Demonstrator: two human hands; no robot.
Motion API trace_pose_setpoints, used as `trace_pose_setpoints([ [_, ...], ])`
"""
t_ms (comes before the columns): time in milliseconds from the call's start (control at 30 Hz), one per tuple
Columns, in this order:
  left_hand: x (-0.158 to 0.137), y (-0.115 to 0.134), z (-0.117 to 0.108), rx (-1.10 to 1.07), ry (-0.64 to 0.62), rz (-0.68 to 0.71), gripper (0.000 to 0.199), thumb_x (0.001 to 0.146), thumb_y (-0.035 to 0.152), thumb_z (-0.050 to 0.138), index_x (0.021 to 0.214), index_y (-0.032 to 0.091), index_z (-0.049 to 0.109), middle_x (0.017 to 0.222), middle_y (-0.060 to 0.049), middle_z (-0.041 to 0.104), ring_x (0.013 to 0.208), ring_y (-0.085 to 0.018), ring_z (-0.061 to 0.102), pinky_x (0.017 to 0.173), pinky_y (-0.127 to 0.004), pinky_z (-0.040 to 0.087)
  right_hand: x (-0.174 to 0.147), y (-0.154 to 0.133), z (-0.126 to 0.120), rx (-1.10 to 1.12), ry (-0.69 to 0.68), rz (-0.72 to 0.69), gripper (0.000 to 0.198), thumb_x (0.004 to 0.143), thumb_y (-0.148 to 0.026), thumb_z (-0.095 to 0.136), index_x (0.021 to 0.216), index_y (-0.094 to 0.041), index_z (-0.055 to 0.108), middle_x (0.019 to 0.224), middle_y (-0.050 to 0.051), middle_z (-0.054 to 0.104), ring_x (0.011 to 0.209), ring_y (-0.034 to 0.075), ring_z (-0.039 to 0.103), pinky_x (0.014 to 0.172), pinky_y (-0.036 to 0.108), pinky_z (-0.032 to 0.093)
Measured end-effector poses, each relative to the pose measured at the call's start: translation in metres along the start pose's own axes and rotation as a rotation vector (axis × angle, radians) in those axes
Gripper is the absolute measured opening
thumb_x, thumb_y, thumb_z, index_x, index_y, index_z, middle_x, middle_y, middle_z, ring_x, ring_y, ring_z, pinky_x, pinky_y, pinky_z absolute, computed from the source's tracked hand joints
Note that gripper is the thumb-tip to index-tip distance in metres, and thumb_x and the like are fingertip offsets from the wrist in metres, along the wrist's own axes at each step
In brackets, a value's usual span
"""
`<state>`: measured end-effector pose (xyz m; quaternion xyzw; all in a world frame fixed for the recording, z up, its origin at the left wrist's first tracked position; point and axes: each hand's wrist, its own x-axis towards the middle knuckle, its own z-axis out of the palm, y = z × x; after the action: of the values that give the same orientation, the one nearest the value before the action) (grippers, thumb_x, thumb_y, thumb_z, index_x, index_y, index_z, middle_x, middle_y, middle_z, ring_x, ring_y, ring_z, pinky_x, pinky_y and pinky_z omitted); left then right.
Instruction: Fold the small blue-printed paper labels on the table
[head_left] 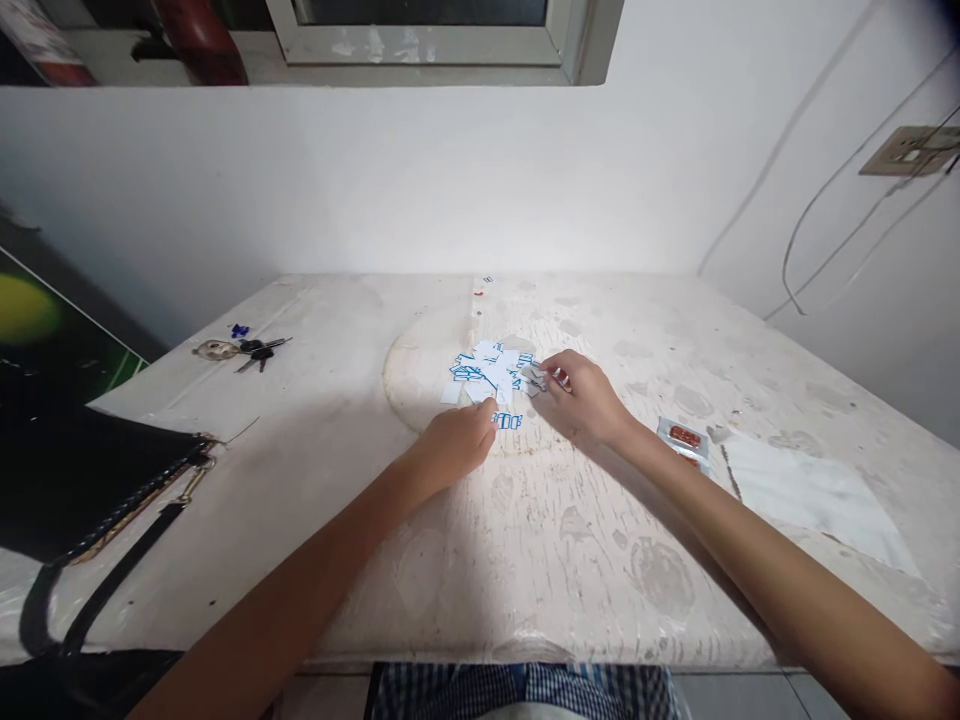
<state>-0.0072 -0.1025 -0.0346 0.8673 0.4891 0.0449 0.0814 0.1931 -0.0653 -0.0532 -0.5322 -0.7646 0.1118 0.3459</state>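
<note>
Several small white paper pieces with blue drawn lines lie overlapping in a pile (499,368) on the table (360,380). My left hand (461,437) is at the near edge of the pile, thumb and fingers pressed together at a paper piece; what the fingertips hold is too small to make out. On the right, my right hand (581,390) pinches a white paper piece (533,378) beside the pile. A separate blue-marked paper piece (508,422) lies just right of my left fingertips.
Keys (259,350) with a fob lie at the left, above a black bag (97,480) with a strap. At the right are a blister pack (684,438) and a white cloth or sheet (817,495). A white wall (450,180) bounds the table's far edge; cables hang at right.
</note>
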Motion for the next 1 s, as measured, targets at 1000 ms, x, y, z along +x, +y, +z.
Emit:
trace_pose_setpoints([
  [1000,0.007,0.003,0.009,0.237,0.04,0.0,0.027,0.092,0.029,0.02,0.092,0.015,0.043,0.068,-0.005,0.058,0.062,-0.018,0.057,0.054,-0.027,0.034,0.013,0.027,0.02,-0.059,-0.059,-0.146,0.033,0.083,-0.022,0.048,0.115,-0.015,0.052,0.098,0.01,0.06,0.093,0.021,0.05,0.081,0.034,0.041],
])
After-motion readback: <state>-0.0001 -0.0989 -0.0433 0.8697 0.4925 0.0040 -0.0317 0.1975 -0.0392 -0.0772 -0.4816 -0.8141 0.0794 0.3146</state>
